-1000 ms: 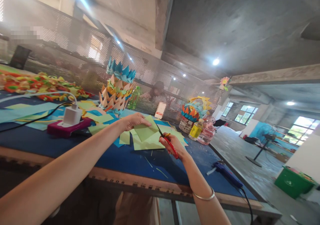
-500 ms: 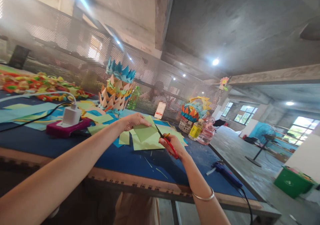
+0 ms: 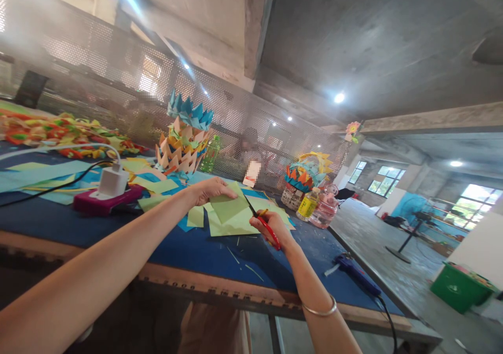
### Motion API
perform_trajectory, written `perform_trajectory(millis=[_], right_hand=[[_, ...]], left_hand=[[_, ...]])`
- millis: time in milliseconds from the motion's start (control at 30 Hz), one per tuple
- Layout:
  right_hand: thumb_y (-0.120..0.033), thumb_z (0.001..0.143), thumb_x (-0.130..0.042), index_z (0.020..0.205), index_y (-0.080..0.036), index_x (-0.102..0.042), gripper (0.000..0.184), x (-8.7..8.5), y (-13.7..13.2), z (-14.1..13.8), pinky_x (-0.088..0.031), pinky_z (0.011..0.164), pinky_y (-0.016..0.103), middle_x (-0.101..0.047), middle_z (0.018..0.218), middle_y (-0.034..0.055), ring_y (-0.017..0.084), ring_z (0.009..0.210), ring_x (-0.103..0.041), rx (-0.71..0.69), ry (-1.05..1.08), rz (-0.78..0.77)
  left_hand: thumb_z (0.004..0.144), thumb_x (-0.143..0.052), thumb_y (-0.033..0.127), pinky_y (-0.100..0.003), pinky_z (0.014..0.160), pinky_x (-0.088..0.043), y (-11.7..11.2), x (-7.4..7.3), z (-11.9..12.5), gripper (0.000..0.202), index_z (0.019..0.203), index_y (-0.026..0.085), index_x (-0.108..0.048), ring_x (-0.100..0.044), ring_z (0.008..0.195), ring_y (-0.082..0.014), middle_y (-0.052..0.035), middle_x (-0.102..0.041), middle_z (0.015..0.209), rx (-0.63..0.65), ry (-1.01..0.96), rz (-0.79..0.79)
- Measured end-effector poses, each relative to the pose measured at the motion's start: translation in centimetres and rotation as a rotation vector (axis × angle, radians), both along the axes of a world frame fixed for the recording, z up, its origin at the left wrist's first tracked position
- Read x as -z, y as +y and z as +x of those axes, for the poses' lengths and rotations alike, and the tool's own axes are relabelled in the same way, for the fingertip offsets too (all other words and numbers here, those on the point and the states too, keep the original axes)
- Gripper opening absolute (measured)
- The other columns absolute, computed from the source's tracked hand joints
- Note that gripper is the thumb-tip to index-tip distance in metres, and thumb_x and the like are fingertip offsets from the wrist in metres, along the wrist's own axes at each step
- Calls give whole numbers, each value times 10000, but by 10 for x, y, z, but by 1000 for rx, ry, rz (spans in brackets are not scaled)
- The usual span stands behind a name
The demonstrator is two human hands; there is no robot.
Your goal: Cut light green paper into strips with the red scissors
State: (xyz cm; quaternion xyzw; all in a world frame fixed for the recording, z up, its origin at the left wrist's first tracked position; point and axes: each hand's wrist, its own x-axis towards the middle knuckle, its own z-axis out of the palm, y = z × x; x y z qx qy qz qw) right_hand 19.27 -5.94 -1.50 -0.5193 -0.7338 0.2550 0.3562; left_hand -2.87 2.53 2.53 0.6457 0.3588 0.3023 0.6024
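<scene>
My left hand point(image 3: 214, 190) is closed on a light green sheet of paper point(image 3: 228, 207), pinching its upper part and holding it tilted above the table. In my right hand point(image 3: 273, 225) is a pair of red-handled scissors point(image 3: 269, 230). Their dark blades point up and left, against the right edge of the held paper. Beneath both hands lies a larger pale green sheet point(image 3: 228, 228), and a small green square point(image 3: 195, 217) sits left of it. Thin paper strips point(image 3: 232, 255) are scattered on the dark blue tabletop point(image 3: 181, 257) in front.
To the left, a white charger point(image 3: 112, 182) is plugged into a purple power strip point(image 3: 90, 201). Folded paper crowns point(image 3: 183, 147) are stacked behind. A yellow-labelled bottle point(image 3: 308, 205) and a pink jug point(image 3: 324, 210) stand right. A blue glue gun point(image 3: 356, 272) lies near the right edge.
</scene>
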Motion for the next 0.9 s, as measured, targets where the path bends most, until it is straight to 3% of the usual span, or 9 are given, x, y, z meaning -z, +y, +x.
perform_trajectory(millis=[467,700,900], right_hand=[[-540,667,-658,666,-194,-524,371,-2,1,0,-272,426,216,-370,487,-66,82,433,-328,32,1,-18],[-549,752,-559,649,-182,-476,390,-3,-1,0,-237,449,211,-349,542,-55,75,480,-301,-37,-42,106],[-535,815,-472,684,-191,-425,371,-8,-9,-3,-245,442,204,-348,540,-55,75,475,-309,-75,-72,90]], left_hand=[[523,-764,278,-362,661,-505,0,0,0,167,624,153,-720,-655,636,-246,-92,-680,606,-28,31,5],[516,-761,275,-357,669,-506,-3,-3,-1,169,625,153,-720,-649,623,-232,-77,-684,603,-31,17,-7],[519,-770,291,-353,671,-509,-3,-2,-1,158,621,178,-729,-649,634,-229,-74,-688,616,2,42,5]])
